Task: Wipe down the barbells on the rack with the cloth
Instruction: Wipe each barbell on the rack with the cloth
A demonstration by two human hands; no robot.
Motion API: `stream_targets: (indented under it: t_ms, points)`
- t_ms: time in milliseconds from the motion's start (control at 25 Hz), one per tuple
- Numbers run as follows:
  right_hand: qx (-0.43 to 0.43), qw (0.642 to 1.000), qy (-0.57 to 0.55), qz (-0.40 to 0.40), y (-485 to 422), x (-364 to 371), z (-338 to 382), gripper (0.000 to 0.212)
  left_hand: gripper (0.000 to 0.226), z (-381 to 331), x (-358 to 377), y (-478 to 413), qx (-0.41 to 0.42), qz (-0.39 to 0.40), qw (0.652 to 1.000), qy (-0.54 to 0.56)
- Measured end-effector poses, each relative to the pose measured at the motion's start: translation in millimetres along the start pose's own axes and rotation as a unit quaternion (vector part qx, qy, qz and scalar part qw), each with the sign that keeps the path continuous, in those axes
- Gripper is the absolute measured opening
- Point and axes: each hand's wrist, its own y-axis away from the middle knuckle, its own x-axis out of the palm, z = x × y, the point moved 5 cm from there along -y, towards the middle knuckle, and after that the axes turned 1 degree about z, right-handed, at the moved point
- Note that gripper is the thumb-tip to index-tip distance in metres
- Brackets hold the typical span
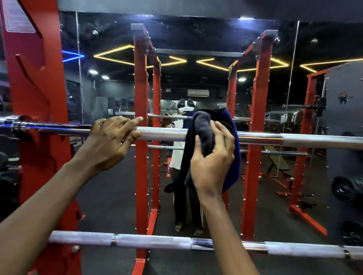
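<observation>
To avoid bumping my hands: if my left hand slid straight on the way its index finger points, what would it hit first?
Probably the cloth, which the right hand holds against the upper barbell. The left hand points rightward along that bar, with only bare knurling between.

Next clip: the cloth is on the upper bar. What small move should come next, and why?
Probably slide the right hand and its cloth rightward along the upper barbell: the cloth is draped over the shaft, the left hand grips the bar just to its left, and bare shaft lies to the right.
</observation>
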Motion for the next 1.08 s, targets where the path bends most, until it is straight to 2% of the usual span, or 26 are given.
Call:
stream_targets:
  t_ms: [120,240,320,440,520,720,840,960,1080]
  points:
    - [-0.083,0.984,0.136,0.078,-9,27,14,0.054,0.049,7,1,3,0.001,-0.008,1.0,-0.001]
    - [-0.143,0.958,0.186,0.165,-3,52,32,0.051,0.047,6,0,7,-0.02,-0.005,1.0,0.008]
    - [-0.152,0.943,0.205,0.215,-10,55,34,0.049,0.045,8,0,9,-0.033,-0.009,0.999,0.017]
    - [-0.109,0.952,0.209,0.197,-29,49,33,0.042,0.041,23,-4,17,-0.054,-0.015,0.998,0.015]
    - [-0.108,0.943,0.246,0.197,-27,60,39,0.034,0.039,34,-8,24,-0.054,-0.026,0.998,-0.006]
    - [-0.108,0.904,0.271,0.314,-21,100,59,0.029,0.037,41,-9,28,-0.061,-0.018,0.997,0.032]
    - [-0.101,0.896,0.272,0.335,-24,104,61,0.03,0.038,42,-8,29,-0.059,-0.019,0.997,0.037]
    - [-0.153,0.893,0.266,0.329,-8,100,70,0.035,0.039,45,-9,29,-0.041,-0.006,0.999,0.016]
    - [-0.202,0.87,0.264,0.364,-1,97,66,0.034,0.039,49,-9,27,-0.041,0.005,0.999,0.017]
